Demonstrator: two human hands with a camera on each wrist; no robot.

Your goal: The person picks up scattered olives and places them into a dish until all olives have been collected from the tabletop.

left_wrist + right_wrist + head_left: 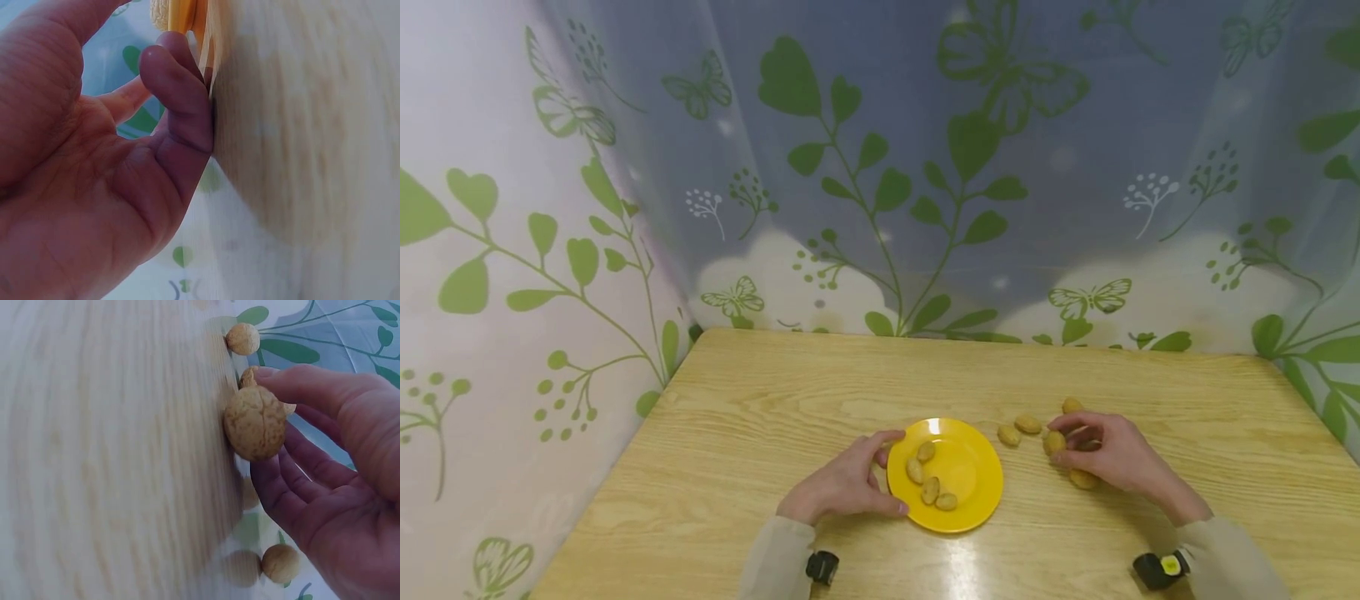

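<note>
Walnut (pixel 1054 442) in right hand (pixel 1108 452) — pinched between thumb and fingers, at or just above table (pixel 760 400), cannot tell which. Around it, loose walnuts (pixel 1028 424) on table, some partly hidden behind fingers. Just to left, round yellow plate (pixel 992 479) with four walnuts (pixel 931 490) toward its left side. Left hand (pixel 850 479) on plate's left edge — thumb and fingers gripping rim. Behind table, blue-and-white backdrop (pixel 1045 208), green leaves and butterflies.

1 yellow plate (pixel 972 467) bears 4 walnuts (pixel 914 471); at least 5 more are off it, partly hidden. There are 1 left hand (pixel 852 481), 1 right hand (pixel 1116 452), 2 sleeves (pixel 778 557), 2 wrist devices (pixel 822 567) and 1 table (pixel 775 392).
</note>
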